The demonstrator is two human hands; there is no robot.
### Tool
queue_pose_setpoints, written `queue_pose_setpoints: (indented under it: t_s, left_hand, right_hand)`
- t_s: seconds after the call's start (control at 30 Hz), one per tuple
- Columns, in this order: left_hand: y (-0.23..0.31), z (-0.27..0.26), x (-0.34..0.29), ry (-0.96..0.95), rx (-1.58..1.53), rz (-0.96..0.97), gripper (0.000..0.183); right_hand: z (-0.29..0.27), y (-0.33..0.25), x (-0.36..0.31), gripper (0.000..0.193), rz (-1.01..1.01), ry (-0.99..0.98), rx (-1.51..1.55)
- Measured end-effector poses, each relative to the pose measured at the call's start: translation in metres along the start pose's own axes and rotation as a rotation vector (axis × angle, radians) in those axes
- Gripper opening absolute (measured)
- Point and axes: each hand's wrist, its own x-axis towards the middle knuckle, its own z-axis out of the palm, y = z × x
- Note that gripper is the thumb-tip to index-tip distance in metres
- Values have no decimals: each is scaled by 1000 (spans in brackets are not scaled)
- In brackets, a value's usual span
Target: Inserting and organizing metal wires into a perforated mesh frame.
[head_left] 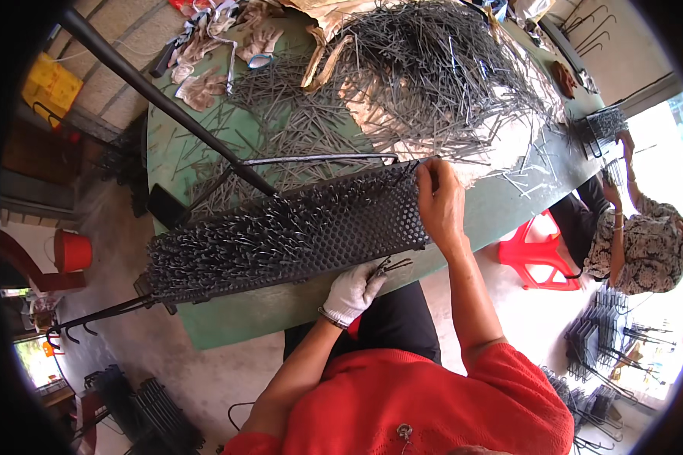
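A long black perforated metal rack (pixel 364 224) lies slanted along the near edge of the green table. Thin dark metal pins (pixel 228 254) stand packed in its left and middle holes; holes toward its right end show bare. My left hand (pixel 349 294), in a white glove, is closed around a few thin metal pins (pixel 393 265) just below the rack's near edge. At the rack's far right corner is my bare right hand (pixel 442 201), its thumb and fingers pinched together against the rim. Whatever lies between those fingertips is hidden.
A large heap of loose pins (pixel 440 68) covers the far side of the green table (pixel 212 326). A black bar (pixel 159 95) slants across the left. Used gloves (pixel 201 87) lie far left. Beyond a red stool (pixel 539 254), another person (pixel 645 246) works at right.
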Motion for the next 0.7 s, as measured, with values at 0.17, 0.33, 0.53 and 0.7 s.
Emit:
queue_pose_setpoints:
  t_s: [0.17,0.33,0.53,0.7]
  left_hand:
    - [0,-2,1,-16,20,6,27]
    - [2,-2,1,-15,3,1,29]
    - [2,0,1,-3,40,14,30]
    - [1,-1,1,-6,45,7,30]
  right_hand:
    - [-20,-26,11,11,-66,108,53]
    - [-27,-34,12,7,-92,120,131]
    - [-13,-15,10,5,-123,166,108]
    - [-9,-15,9,3,-228,223,34]
